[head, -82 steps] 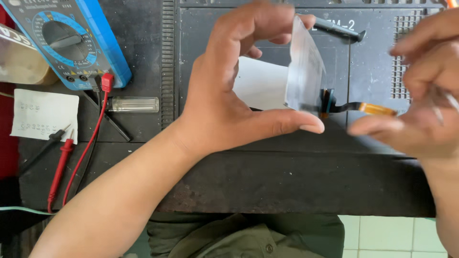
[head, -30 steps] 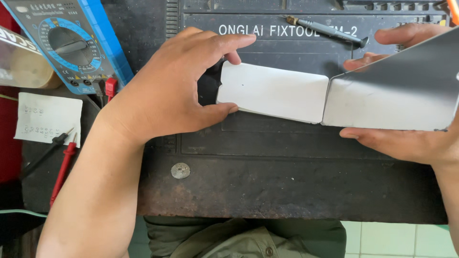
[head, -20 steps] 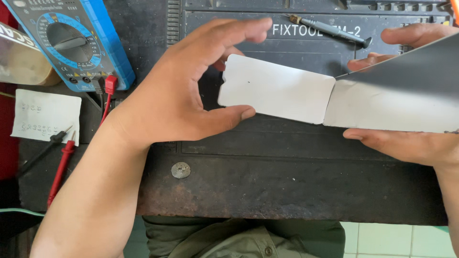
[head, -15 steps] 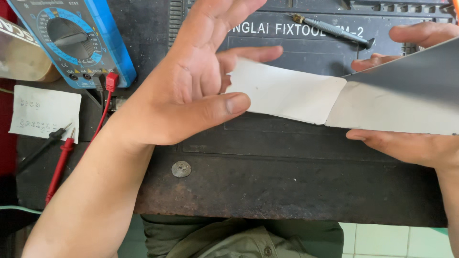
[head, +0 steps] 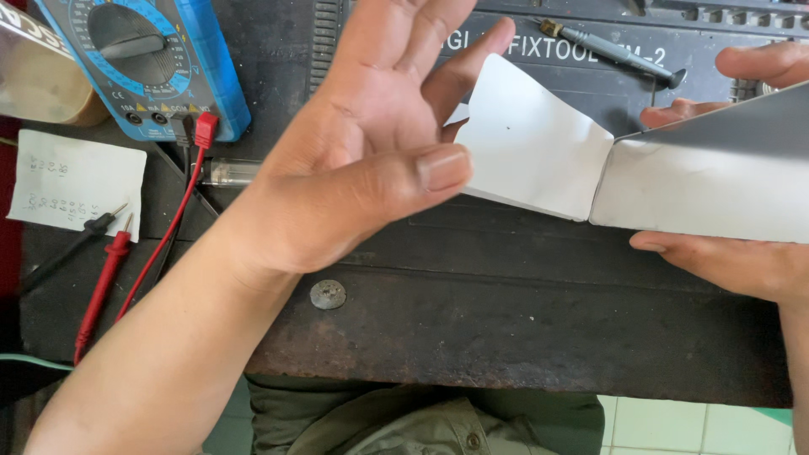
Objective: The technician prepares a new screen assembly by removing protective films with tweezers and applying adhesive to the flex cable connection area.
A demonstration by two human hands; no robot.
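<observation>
Left hand [head: 371, 160], fingers spread open, touches the white sheet's [head: 527, 147] left edge; right hand [head: 742, 253] grips the grey panel [head: 716, 185] beside it.

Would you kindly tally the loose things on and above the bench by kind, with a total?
White flat panel, at left hand: 1
Grey flat panel, in right hand: 1
Blue multimeter: 1
Red probes: 2
Paper note: 1
Screwdriver: 1
Coin-like disc: 1
Total: 8

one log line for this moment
left hand: open, at white sheet | right hand: holds grey panel | multimeter at left
</observation>
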